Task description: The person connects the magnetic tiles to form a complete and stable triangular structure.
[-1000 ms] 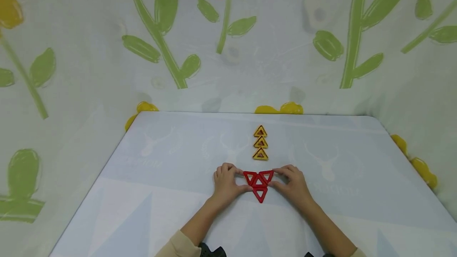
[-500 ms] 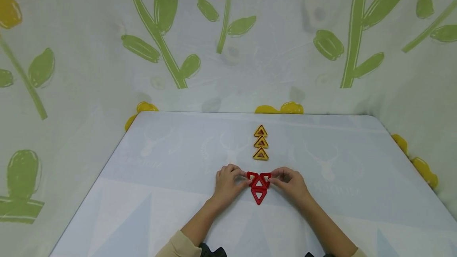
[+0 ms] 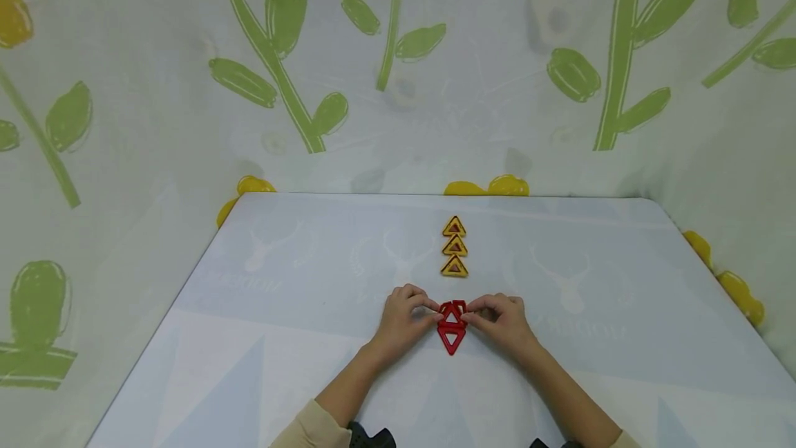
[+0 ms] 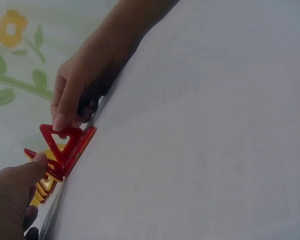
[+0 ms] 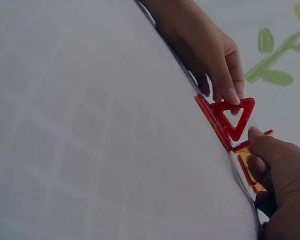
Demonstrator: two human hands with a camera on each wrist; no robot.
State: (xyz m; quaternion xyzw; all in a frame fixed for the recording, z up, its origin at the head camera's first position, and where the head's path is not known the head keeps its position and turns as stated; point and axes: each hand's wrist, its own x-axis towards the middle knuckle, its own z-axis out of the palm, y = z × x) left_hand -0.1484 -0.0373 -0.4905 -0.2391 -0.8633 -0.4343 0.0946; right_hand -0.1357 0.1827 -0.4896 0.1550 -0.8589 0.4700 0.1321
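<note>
Red magnetic triangle tiles are joined edge to edge in front of the person. A front tile (image 3: 451, 350) lies flat on the table with its tip toward the person, and a middle tile adjoins it. My left hand (image 3: 404, 320) pinches one side tile (image 5: 245, 114) between thumb and fingers, tilted up off the table. On the other side my right hand (image 3: 505, 323) pinches a second side tile (image 4: 69, 158), also raised on edge. Seen from the head, these two tiles lean inward over the middle one, partly hidden by fingertips.
Beyond the hands, three yellow triangle tiles (image 3: 455, 274) form a straight column on the pale table (image 3: 311, 261). A curtain with printed flowers (image 3: 472, 88) hangs behind the table's far edge.
Both hands have moved toward each other. The two side tiles have gone from lying flat and spread out to standing tilted, closer together over the middle tile.
</note>
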